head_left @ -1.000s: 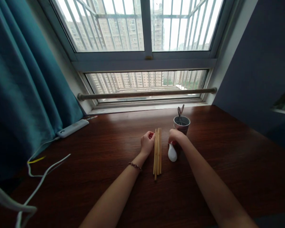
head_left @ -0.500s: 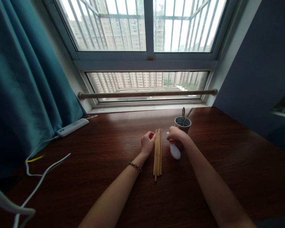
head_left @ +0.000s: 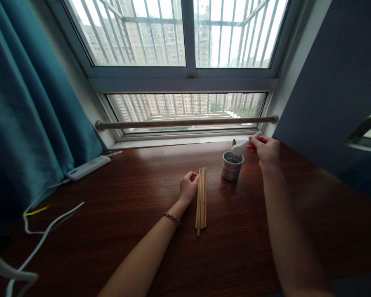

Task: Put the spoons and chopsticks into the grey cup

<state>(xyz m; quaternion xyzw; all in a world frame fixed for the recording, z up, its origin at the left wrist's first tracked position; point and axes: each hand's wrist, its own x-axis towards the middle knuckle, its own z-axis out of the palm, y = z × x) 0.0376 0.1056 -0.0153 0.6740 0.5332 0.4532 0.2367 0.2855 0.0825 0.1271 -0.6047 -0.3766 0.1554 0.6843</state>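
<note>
And here's your white, smooth spoon with the rounded bowl (head_left: 241,147), up in the air at the mouth of the silvery, round, metal-looking cup (head_left: 231,171)! Its long axis runs on a slant: bowl end low and to the left, over the cup's rim, handle rising to the right, its tip poking out past your fingers. Which way the hollow of the bowl faces, you can't tell from here.

Your right hand (head_left: 268,150) has the handle pinched between thumb and fingers, fingers pointing left toward the cup, the forearm reaching up from the lower right. Just behind the bowl, a dark, slender utensil handle (head_left: 233,142) stands up out of the cup.

Over to your left hand (head_left: 188,187): low on the dark reddish-brown wooden table (head_left: 136,181), fingers curled in, right beside the far end of the pale tan bamboo-like chopsticks (head_left: 201,198). Gripping them or merely resting against them? Can't tell. Those sticks lie side by side, pointing away from you toward the window, one jutting nearer than the rest.
</note>
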